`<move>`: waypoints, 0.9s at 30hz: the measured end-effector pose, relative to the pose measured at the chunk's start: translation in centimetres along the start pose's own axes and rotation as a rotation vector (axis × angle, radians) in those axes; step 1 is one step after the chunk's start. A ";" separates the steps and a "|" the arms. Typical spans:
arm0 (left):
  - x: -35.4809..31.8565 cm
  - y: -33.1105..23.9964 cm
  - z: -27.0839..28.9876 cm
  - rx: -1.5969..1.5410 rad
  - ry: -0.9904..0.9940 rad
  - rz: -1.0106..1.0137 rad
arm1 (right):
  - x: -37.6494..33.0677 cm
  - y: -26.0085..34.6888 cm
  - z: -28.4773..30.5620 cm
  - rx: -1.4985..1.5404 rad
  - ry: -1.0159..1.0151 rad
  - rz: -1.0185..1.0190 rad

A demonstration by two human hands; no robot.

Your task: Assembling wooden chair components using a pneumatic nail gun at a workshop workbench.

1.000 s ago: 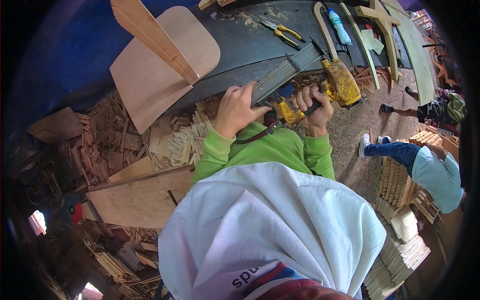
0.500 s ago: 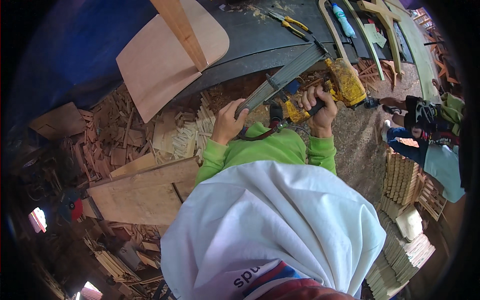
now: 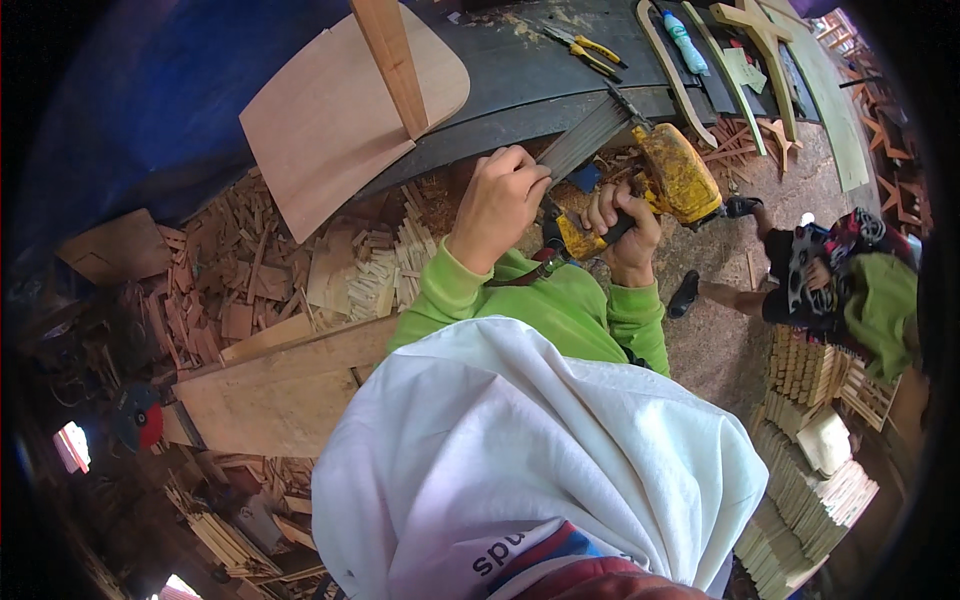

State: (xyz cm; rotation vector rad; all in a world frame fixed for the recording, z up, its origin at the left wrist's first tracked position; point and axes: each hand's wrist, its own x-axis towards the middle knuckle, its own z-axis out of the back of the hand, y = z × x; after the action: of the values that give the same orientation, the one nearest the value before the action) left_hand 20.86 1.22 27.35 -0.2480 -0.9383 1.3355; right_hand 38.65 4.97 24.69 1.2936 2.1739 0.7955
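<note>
My right hand (image 3: 630,232) is wrapped round the dark grip of a worn yellow nail gun (image 3: 678,170). Its long grey magazine (image 3: 590,135) slants up and away from me. My left hand (image 3: 502,203) is closed on the magazine's near end, the fingers bent over it. That end is hidden behind the left hand, so I cannot tell whether a separate part is pinched there. A dark hose fitting (image 3: 549,258) sits below the gun's handle, close to my green sweater.
Pliers with yellow handles (image 3: 588,50) lie on the dark workbench (image 3: 500,75), left of a water bottle (image 3: 685,42) and curved wooden pieces (image 3: 672,75). A thin wooden panel (image 3: 340,110) rests at the left. Wood offcuts (image 3: 225,270) cover the floor. Another person (image 3: 850,270) is at the right.
My left hand has slid up and right along the magazine, covering more of it. The nail gun has shifted slightly. At the right, the people have moved, and one person's legs now reach farther in.
</note>
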 end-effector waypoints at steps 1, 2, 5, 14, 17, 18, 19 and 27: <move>0.1 0.0 0.3 0.009 0.037 0.012 | 0.0 -0.1 0.0 -0.002 0.014 -0.001; 0.2 0.0 0.4 0.019 0.074 0.024 | 0.0 -0.1 0.0 -0.003 0.029 -0.002; 0.6 -0.1 0.6 0.101 0.082 -0.065 | 0.0 -0.1 -0.3 -0.011 0.008 -0.008; 2.0 1.3 -1.5 0.111 0.094 -0.131 | 0.3 0.0 0.8 -0.056 -0.051 0.031; 2.7 1.4 -2.8 -0.312 -0.131 0.137 | 0.4 0.2 1.9 -0.046 -0.086 0.045; 2.7 2.6 -3.7 -0.362 -0.225 0.179 | 0.4 0.2 2.2 -0.032 -0.108 0.035; 2.7 4.0 -4.9 -0.431 -0.212 0.313 | 0.3 0.4 2.8 -0.030 -0.111 0.047; 0.2 11.5 -13.3 -0.992 -0.004 0.921 | -0.7 3.9 10.4 0.079 -0.386 0.165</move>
State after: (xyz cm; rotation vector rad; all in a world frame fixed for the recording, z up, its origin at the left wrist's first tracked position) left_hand 21.91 9.09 11.62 -1.5854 -1.5254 1.5484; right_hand 48.22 8.24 20.06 1.5378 1.8248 0.4735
